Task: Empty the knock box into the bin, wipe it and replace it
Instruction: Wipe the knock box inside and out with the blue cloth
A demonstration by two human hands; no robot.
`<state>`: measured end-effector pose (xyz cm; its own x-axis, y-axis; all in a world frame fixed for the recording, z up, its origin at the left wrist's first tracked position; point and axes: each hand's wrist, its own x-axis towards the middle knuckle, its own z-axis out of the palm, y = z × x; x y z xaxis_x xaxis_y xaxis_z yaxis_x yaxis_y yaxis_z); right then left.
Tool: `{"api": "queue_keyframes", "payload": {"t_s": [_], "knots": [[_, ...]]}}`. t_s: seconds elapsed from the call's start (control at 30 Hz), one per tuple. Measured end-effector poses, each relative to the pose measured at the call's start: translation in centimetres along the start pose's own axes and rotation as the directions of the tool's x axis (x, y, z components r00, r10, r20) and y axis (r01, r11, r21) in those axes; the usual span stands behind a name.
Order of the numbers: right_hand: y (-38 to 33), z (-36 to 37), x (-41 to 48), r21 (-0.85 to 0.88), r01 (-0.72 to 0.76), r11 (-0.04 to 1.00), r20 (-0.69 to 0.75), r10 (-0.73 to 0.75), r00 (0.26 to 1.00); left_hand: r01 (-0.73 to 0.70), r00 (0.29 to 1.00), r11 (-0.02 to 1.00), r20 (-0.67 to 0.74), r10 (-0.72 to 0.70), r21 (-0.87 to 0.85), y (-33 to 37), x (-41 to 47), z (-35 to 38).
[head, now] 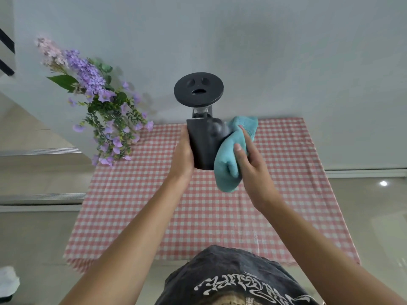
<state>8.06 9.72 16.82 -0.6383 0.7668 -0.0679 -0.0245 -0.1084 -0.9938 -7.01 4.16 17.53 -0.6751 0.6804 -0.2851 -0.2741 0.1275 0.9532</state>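
Observation:
A dark grey cylindrical knock box (203, 144) is held up above the table, its open end turned away from me. My left hand (182, 155) grips its left side. My right hand (248, 159) presses a light blue cloth (229, 159) against the box's right side, with the cloth wrapping up over the top edge. Behind the box stands a black device with a round disc top (198, 89) showing three dark slots. The inside of the box is hidden.
The table wears a red-and-white checked cloth (198, 216) and stands against a pale wall. Purple artificial flowers (103, 111) hang at the table's far left corner. A white object (7, 282) lies on the floor at lower left. Steps run along the left.

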Motion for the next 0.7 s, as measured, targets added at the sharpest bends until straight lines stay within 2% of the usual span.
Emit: {"api": "queue_keyframes", "payload": {"t_s": [0.1,0.2,0.3,0.4,0.5,0.53,0.6,0.67,0.7], "knots": [[0.2,0.3,-0.2,-0.088,0.083,0.993,0.012,-0.083,0.996,-0.206,0.978,0.971,0.039,0.203,0.121,0.0,-0.7,0.4],[0.6,0.5,-0.5,-0.023,0.092,0.996,0.001,-0.092,0.996,-0.256,0.967,0.961,0.038,0.253,0.108,-0.2,-0.6,0.3],[0.7,0.8,-0.6,0.063,0.034,0.997,-0.003,-0.033,0.999,-0.191,0.981,0.978,0.038,0.189,0.082,-0.1,0.0,0.4],[0.9,0.7,-0.2,0.139,-0.067,0.988,-0.032,0.072,0.997,-0.041,0.99,0.993,0.131,0.056,-0.114,-0.4,-0.3,0.4],[0.9,0.0,0.2,0.3,-0.189,0.935,0.035,0.187,0.982,0.078,0.981,0.958,0.193,-0.025,-0.274,-0.7,0.3,-0.2],[0.8,-0.2,0.3,0.336,-0.198,0.921,0.044,0.194,0.98,0.073,0.984,0.96,0.174,-0.026,-0.27,-0.6,0.4,-0.3],[0.6,-0.5,0.4,0.349,-0.186,0.919,0.006,0.196,0.981,0.029,0.999,0.993,0.047,-0.024,-0.118,0.0,0.6,0.1],[0.4,-0.5,0.5,0.281,-0.142,0.949,-0.027,0.156,0.987,-0.036,0.992,0.999,-0.124,0.036,0.003,0.2,0.1,0.8],[0.2,-0.4,0.4,0.211,-0.103,0.972,-0.028,0.111,0.993,-0.07,0.99,0.997,-0.122,0.068,-0.014,0.3,-0.4,1.1]]}}
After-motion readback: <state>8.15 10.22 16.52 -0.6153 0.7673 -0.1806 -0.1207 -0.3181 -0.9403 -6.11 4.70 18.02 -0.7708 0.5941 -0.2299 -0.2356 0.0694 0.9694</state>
